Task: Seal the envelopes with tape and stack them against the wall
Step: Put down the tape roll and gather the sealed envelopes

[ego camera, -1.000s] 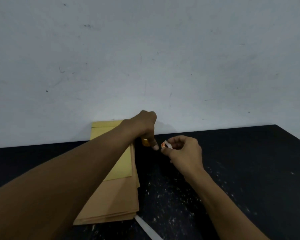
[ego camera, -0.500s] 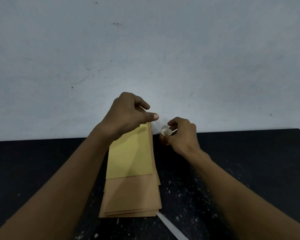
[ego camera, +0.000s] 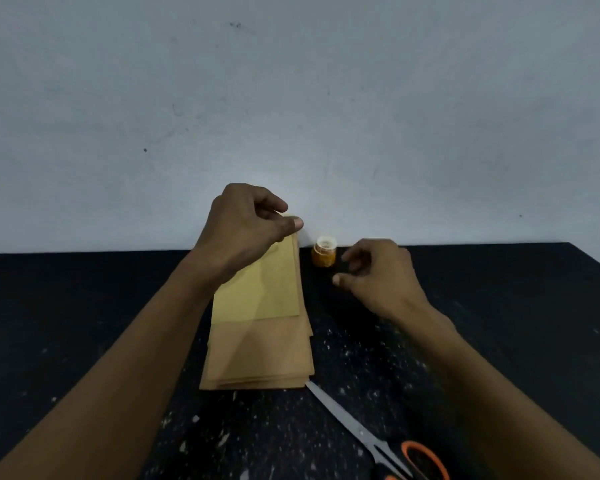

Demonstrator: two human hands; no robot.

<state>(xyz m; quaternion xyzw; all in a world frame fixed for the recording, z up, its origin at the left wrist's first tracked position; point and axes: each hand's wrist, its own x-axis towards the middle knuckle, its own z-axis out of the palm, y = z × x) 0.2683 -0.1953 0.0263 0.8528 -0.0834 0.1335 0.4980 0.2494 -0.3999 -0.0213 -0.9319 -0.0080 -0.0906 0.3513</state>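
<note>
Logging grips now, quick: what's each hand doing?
Left hand: pinches the yellow envelope at its top corner.
Right hand: fingers loosely curled, holding nothing.

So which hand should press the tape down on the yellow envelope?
Probably the left hand: it is already pinching at the yellow envelope's top corner. The right hand sits beside the tape roll, holding nothing.
</note>
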